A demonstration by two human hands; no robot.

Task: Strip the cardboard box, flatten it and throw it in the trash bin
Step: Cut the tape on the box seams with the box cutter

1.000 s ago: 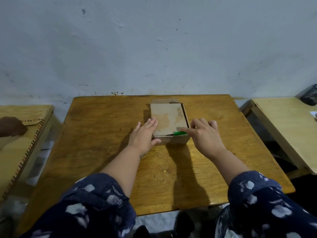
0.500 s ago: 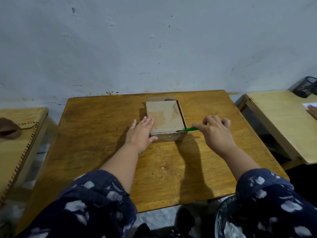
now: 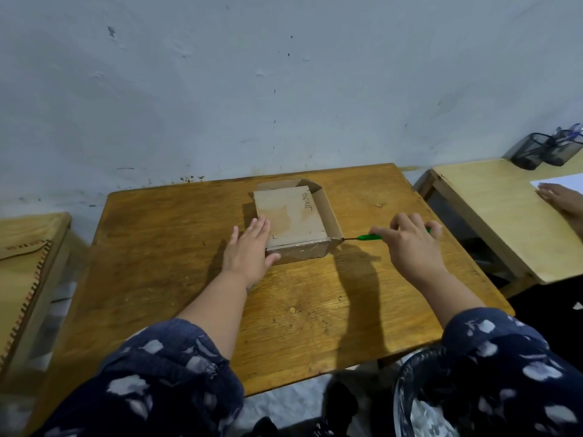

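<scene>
A small brown cardboard box [image 3: 291,216] lies on the wooden table [image 3: 176,253] near the wall, with shiny tape along its near edge. My left hand [image 3: 249,250] lies flat against the box's left near corner, fingers spread, the thumb on its front face. My right hand [image 3: 410,244] grips a green-handled cutter [image 3: 369,237], whose dark tip touches the box's near right corner. A trash bin [image 3: 419,402] lined with a black bag shows at the lower right, partly hidden by my right sleeve.
A pale wooden desk [image 3: 492,216] stands to the right with a black mesh pen holder [image 3: 542,149], a white sheet and another person's hand [image 3: 561,200] on it. Another desk with a brown envelope [image 3: 22,244] stands at the left. A wall rises directly behind the table.
My right hand drew the green cutter rightward along the box's near edge, from the middle to past the right corner. My left hand stayed on the box. The view shifted.
</scene>
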